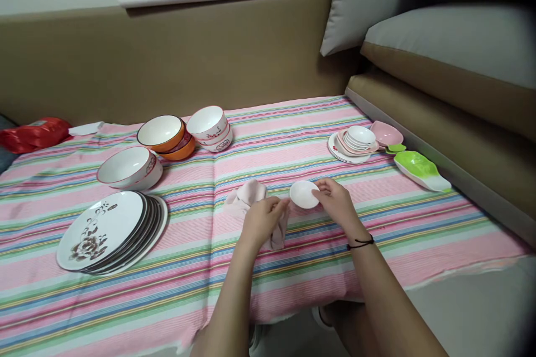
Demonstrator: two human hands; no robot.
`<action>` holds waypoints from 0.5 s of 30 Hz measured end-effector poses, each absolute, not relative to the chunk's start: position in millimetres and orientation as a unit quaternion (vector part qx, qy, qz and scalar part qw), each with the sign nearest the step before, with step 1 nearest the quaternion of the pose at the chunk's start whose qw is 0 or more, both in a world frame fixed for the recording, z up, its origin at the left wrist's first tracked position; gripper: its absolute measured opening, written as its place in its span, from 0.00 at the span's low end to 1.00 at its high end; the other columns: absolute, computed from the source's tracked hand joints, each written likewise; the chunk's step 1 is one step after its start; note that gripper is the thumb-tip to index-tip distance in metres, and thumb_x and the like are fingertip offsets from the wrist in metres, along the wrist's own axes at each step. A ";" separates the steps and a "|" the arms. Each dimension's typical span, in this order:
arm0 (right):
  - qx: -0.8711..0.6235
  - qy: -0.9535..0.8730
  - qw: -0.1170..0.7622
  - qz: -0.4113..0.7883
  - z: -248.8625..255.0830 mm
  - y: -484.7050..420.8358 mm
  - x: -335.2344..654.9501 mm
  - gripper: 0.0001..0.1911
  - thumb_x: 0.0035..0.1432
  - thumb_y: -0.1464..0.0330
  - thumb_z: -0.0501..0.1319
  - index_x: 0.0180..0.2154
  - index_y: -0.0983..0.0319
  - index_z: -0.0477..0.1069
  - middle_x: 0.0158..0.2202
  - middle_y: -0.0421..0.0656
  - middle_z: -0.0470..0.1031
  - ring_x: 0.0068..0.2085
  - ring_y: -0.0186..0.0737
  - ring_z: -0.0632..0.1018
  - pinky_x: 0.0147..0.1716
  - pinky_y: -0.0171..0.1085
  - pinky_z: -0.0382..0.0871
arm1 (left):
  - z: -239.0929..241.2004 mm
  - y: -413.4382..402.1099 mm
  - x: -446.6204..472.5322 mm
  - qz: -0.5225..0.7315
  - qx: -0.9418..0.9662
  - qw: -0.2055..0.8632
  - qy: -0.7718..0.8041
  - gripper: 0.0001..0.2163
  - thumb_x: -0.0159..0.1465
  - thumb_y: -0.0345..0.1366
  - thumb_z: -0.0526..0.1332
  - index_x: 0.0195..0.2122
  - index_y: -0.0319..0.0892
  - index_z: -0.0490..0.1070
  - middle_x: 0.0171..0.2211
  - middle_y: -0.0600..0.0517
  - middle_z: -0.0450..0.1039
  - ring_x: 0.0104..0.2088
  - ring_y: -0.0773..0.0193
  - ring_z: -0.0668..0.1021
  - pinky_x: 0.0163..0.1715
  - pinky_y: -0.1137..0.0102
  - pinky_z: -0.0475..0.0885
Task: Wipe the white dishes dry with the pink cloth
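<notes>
Two arms (234, 290) reach past the near edge of the striped cloth (146, 312). The right hand (340, 204) pinches a small white dish (304, 195) with its fingers, over the middle. The left hand (261, 218) is by the dish, over a pink rag (250, 192); I can't tell if its fingers hold anything.

This place looks like the inside of a home, perhaps a sitting room, though I cannot tell which room exactly. It is shown by the thick grey and tan upholstered cushions (456, 39), which are piled at the right side. A pink fabric cloth with many coloured stripes (276, 134) is spread widely beside them. On it stands ordinary household tableware, such as stacked round plates with a brown flower on the top one (113, 223) and round orange bowls (161, 133).
</notes>
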State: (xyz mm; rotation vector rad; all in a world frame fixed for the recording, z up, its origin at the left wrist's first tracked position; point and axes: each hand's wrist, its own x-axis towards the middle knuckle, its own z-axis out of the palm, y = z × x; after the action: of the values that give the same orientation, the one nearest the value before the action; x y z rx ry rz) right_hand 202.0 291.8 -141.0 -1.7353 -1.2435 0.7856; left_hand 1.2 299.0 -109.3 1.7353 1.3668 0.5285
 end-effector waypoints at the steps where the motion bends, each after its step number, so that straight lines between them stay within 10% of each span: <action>1: -0.673 -0.486 0.445 0.337 -138.6 292.5 199.3 0.09 0.49 0.63 0.60 0.33 0.60 0.69 0.33 0.42 0.74 0.35 0.41 0.74 0.33 0.37 0.66 | -109.3 297.2 6.0 0.220 0.691 0.421 0.545 0.22 0.64 0.52 0.48 0.25 0.42 0.70 0.25 0.51 0.71 0.28 0.61 0.71 0.28 0.69 0.59; 15: -0.560 -0.444 0.491 0.498 -116.2 285.9 177.7 0.21 0.54 0.51 0.61 0.33 0.63 0.74 0.33 0.45 0.76 0.33 0.38 0.76 0.36 0.37 0.70 | -118.1 307.5 10.8 0.382 0.602 0.387 0.585 0.16 0.64 0.43 0.49 0.21 0.43 0.57 0.20 0.56 0.58 0.24 0.66 0.64 0.26 0.70 0.54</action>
State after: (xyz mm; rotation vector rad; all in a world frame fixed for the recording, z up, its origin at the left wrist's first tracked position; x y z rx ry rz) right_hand 177.7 285.9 -116.2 -1.3584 -1.0782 1.2096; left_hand 10.8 307.5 -118.1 1.5309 1.4892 0.9713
